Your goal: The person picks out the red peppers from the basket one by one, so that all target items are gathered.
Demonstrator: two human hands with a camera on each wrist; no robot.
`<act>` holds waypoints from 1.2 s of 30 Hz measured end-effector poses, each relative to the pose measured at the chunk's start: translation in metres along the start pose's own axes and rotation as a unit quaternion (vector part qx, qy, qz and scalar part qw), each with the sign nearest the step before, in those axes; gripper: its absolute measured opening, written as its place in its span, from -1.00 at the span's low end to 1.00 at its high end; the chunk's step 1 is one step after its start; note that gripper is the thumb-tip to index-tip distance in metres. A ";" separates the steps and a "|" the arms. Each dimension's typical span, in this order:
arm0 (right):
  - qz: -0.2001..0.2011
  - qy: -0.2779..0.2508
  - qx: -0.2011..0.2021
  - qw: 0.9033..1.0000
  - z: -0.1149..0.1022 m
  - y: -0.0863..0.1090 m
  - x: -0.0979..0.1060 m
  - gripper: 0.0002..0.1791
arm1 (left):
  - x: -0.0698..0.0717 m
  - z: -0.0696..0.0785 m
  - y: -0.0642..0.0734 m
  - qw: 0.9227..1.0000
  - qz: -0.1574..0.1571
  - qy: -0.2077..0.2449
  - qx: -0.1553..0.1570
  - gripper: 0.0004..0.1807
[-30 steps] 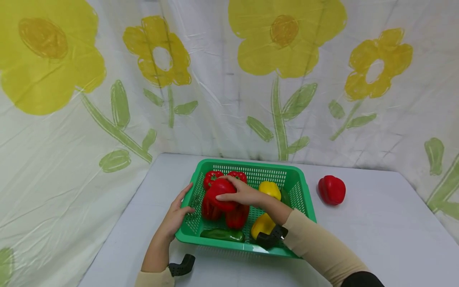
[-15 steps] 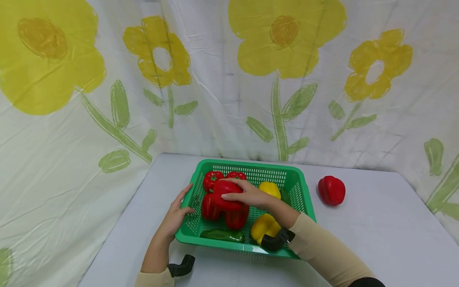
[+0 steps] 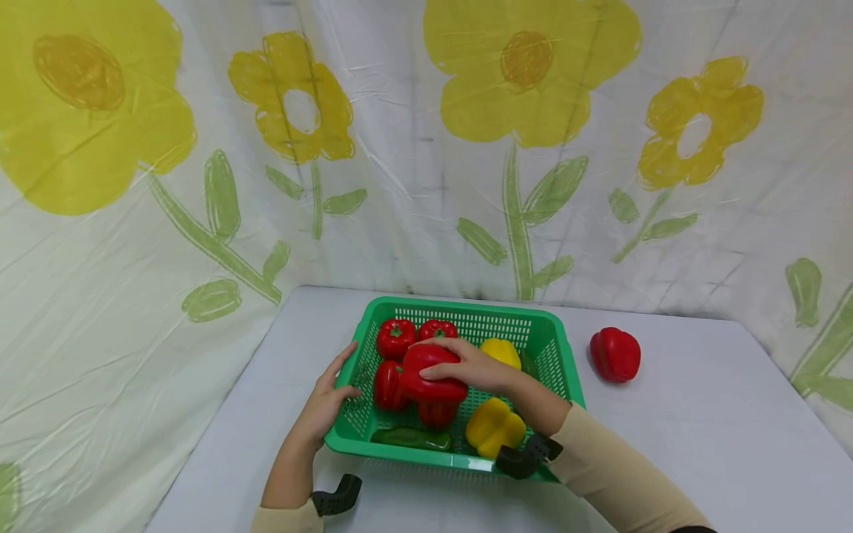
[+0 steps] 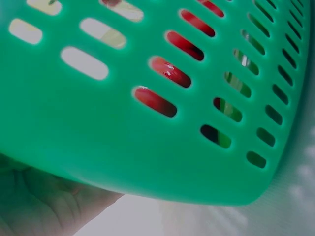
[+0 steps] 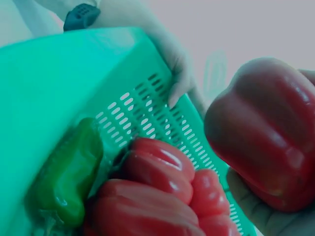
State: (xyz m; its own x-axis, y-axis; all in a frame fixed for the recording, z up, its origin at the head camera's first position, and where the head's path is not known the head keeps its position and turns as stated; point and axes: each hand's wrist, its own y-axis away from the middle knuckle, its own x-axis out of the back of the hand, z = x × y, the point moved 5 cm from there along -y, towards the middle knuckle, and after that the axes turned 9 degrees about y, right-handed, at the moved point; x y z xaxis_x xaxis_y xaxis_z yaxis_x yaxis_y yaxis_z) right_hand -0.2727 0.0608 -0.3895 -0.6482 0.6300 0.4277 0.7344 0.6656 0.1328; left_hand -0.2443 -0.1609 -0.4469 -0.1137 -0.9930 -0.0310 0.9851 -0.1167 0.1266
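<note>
Right grip (image 3: 476, 366) curled round red pepper (image 3: 429, 389), held above other red peppers (image 3: 395, 339) in green basket (image 3: 466, 305). Pepper lies left of that grip, stem (image 3: 400, 369) facing left grip (image 3: 325, 400), farther off, clasping basket rim.

Looking like a makeshift recording corner, kind of building unclear: a flower-printed sheet (image 3: 406, 207) is hanging behind a pale table (image 3: 720, 429); wrist cameras (image 3: 338, 494) are showing on both arms.

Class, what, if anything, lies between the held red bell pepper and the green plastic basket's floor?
Another glossy red bell pepper, partly hidden by the held pepper, seems to lie below it in the green basket.
</note>
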 end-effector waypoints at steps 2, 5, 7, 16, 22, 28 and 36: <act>-0.001 -0.004 0.008 1.000 -0.001 0.003 0.000 -0.46 | 0.000 0.000 0.000 1.000 0.000 0.001 0.000 -0.18; 0.005 -0.008 0.013 1.000 -0.001 0.007 0.002 -0.46 | 0.000 -0.001 0.000 1.000 0.001 0.002 0.000 -0.18; 0.012 -0.015 0.014 1.000 -0.001 0.010 0.004 -0.46 | 0.000 -0.001 0.000 1.000 0.001 0.002 0.002 -0.18; 0.039 -0.044 0.011 0.998 -0.005 0.027 0.015 -0.41 | 0.000 0.000 0.001 1.000 0.000 0.005 0.006 -0.17; 0.051 -0.057 0.016 0.997 -0.006 0.038 0.022 -0.38 | -0.001 0.001 0.001 1.000 -0.003 0.002 0.005 -0.17; 0.053 -0.080 0.043 0.994 -0.006 0.049 0.025 -0.40 | 0.000 0.000 0.000 1.000 -0.002 0.005 0.006 -0.17; 0.075 -0.079 0.046 0.993 0.005 0.067 0.032 -0.42 | 0.000 0.000 0.000 1.000 -0.003 0.004 0.004 -0.17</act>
State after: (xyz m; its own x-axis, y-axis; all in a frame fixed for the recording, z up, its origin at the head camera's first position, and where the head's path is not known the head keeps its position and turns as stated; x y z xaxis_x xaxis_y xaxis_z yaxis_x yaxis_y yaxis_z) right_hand -0.2448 0.1276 -0.3717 -0.5622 0.7745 0.2900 0.8080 0.5892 -0.0072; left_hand -0.2442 -0.1608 -0.4471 -0.1188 -0.9921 -0.0401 0.9832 -0.1232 0.1347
